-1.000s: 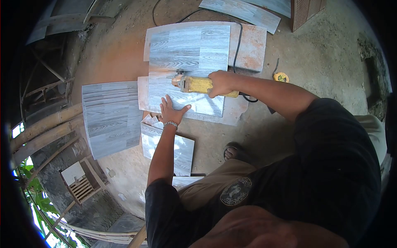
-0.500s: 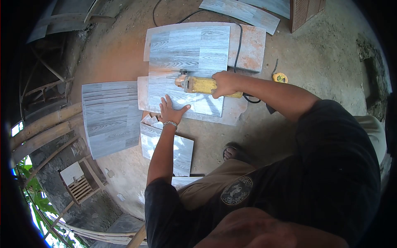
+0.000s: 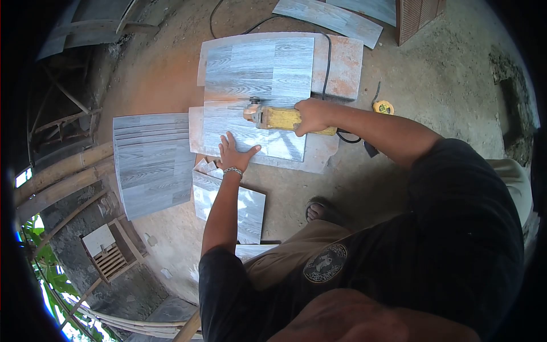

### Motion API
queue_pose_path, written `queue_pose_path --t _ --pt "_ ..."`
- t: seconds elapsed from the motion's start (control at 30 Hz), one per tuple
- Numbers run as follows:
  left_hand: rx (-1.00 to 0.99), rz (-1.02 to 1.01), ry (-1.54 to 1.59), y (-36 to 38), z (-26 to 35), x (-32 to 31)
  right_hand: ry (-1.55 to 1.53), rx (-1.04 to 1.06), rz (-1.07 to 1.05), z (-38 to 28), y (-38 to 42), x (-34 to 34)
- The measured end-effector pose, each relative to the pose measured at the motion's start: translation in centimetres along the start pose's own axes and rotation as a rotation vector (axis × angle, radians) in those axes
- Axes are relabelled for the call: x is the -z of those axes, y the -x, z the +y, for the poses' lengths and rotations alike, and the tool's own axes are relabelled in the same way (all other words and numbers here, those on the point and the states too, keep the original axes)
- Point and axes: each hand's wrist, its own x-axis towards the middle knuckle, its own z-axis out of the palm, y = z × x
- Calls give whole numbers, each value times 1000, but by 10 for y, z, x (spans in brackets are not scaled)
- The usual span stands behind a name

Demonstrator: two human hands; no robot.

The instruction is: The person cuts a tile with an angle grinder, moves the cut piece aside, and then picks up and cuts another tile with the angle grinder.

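Observation:
My right hand (image 3: pixel 313 117) is wrapped around the body of a yellow angle grinder (image 3: pixel 282 118). The grinder's head rests over a grey wood-pattern tile (image 3: pixel 245 65), at a thin line running across it from the left edge. Orange-brown dust lies along that line. Fingers spread, my left hand (image 3: pixel 235 154) presses flat on the near left part of the same tile. Beneath the tile are pale, dusty slabs (image 3: pixel 345 68). The grinder's disc is mostly hidden under its head.
Left of the work stands a fanned stack of similar tiles (image 3: pixel 151 171). More tile pieces (image 3: pixel 248 208) lie by my left forearm. A black cord (image 3: pixel 329 62) crosses the slab. A yellow tape measure (image 3: pixel 383 107) lies on the right, and a tile strip (image 3: pixel 330 20) at the back.
The grinder has shifted slightly to the right along the line on the tile. My left hand stays flat in the same place. The view has moved a little.

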Motion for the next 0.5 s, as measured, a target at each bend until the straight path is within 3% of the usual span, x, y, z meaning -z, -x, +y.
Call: queue_pose_path --t 0.5 --pt "-7 8 34 -1 0 -2 5 -4 13 10 15 3"
